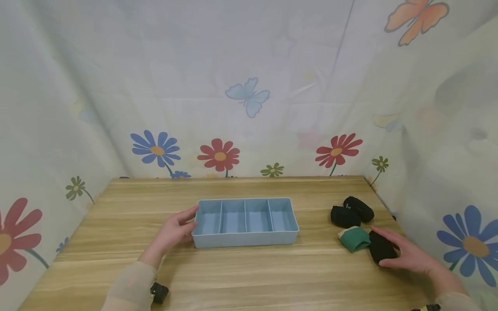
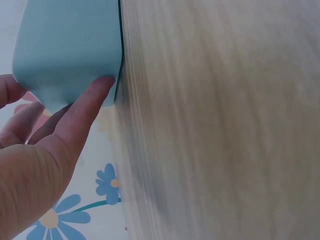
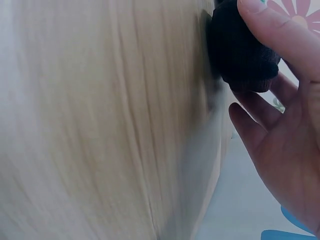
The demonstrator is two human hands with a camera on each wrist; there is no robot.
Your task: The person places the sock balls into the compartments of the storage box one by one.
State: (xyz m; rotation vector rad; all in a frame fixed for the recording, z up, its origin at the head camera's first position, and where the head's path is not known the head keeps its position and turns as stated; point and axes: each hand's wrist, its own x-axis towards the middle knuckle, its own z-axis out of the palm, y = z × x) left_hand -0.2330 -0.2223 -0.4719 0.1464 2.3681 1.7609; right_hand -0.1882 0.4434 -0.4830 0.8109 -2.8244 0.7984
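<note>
A pale blue box (image 1: 246, 239) with several compartments in a row lies on the table. My left hand (image 1: 173, 232) touches its left end with fingers spread and fairly straight; in the left wrist view, fingertips rest against the box (image 2: 70, 45). At the right, my right hand (image 1: 411, 255) grips a black rolled sock (image 1: 381, 247), thumb on one side and fingers on the other. In the right wrist view the thumb lies on the black roll (image 3: 240, 45). Beside it sits a green rolled sock (image 1: 355, 239) with a cream part.
Two more black rolls, one nearer (image 1: 345, 217) and one farther (image 1: 359, 209), lie together behind the green one. The wooden table (image 1: 249, 276) ends at a flower-printed curtain (image 1: 295, 129) at the back and sides.
</note>
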